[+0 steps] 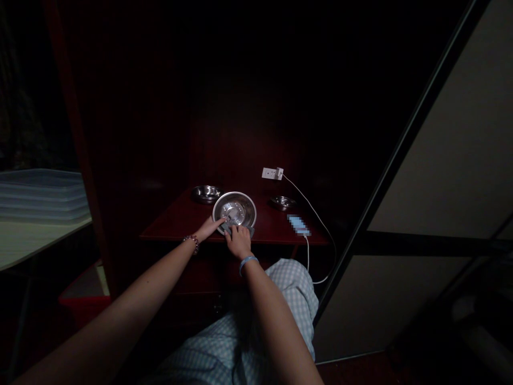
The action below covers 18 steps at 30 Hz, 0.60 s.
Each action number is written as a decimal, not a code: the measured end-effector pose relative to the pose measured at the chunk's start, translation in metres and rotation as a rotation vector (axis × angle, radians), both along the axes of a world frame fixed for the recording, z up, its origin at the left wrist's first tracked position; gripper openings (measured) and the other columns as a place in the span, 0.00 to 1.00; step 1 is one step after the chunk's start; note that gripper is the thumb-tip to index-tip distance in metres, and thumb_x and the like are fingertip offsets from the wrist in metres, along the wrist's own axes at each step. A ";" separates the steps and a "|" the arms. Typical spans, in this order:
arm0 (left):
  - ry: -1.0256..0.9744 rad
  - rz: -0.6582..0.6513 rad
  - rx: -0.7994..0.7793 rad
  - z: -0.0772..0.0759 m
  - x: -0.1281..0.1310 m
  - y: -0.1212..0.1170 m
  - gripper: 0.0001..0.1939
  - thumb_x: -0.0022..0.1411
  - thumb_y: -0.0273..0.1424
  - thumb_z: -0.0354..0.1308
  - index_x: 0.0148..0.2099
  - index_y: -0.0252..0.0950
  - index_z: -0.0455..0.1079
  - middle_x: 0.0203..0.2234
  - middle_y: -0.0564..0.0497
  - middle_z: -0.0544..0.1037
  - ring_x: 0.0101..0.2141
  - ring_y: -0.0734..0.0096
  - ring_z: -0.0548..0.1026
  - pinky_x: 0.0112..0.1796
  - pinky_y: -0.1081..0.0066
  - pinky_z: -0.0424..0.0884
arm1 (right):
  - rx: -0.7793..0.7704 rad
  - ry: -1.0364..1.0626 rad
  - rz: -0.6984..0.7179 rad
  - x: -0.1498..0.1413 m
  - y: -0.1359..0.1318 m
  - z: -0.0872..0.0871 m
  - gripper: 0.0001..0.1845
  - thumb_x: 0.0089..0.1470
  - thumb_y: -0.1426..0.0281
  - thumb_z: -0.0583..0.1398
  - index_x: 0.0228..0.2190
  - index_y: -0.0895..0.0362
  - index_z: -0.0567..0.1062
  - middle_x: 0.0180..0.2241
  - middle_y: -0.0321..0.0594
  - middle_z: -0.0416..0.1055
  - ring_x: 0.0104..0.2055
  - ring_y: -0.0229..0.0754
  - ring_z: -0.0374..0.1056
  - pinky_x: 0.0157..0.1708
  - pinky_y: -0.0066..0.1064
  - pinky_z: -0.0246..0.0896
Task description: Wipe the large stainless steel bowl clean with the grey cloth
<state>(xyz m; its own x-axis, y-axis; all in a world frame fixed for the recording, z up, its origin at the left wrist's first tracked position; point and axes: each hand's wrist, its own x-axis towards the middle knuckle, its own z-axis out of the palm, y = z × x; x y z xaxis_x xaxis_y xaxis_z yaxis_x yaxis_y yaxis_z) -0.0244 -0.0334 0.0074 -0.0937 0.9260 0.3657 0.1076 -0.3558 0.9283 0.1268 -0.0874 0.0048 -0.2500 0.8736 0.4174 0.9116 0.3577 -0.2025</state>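
A shiny metal bowl [247,206] is tilted toward me at the front of the dark red shelf [180,218]. My left hand [207,229] grips its near left rim, thumb over the edge. At the near rim, my right hand [239,240] is closed on a grey cloth [249,231], which lies against the bowl; part of the cloth is hidden under the fingers. Behind the bowl to the left sits a shallow metal dish [205,193]. Another small metal dish [282,202] stands on the right side of the shelf.
A phone [298,225] lies at the shelf's right, joined by a white cable [308,200] to a charger in the wall socket [269,173]. Stacked clear plastic trays [44,195] stand on a pale table [40,240] at left. A sliding door [433,171] is at right.
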 end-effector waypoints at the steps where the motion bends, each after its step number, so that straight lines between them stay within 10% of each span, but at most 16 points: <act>1: 0.001 0.001 0.002 0.000 0.000 0.000 0.31 0.50 0.46 0.66 0.51 0.31 0.74 0.50 0.38 0.81 0.55 0.47 0.76 0.57 0.54 0.69 | -0.001 0.001 0.000 0.000 0.000 0.000 0.23 0.70 0.59 0.51 0.56 0.60 0.73 0.57 0.56 0.70 0.62 0.54 0.63 0.61 0.45 0.53; 18: -0.020 -0.004 -0.020 0.002 0.001 -0.002 0.32 0.48 0.45 0.68 0.51 0.29 0.73 0.51 0.35 0.81 0.55 0.45 0.76 0.59 0.52 0.68 | 0.024 0.020 -0.004 0.000 0.001 -0.001 0.18 0.69 0.64 0.52 0.53 0.57 0.74 0.55 0.54 0.73 0.59 0.53 0.65 0.60 0.44 0.54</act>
<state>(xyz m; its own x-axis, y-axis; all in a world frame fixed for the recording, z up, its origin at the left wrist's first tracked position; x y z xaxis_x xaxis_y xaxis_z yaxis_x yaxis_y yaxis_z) -0.0234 -0.0349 0.0098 -0.0974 0.9333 0.3456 0.0872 -0.3379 0.9371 0.1265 -0.0866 0.0040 -0.2384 0.8639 0.4436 0.9088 0.3596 -0.2118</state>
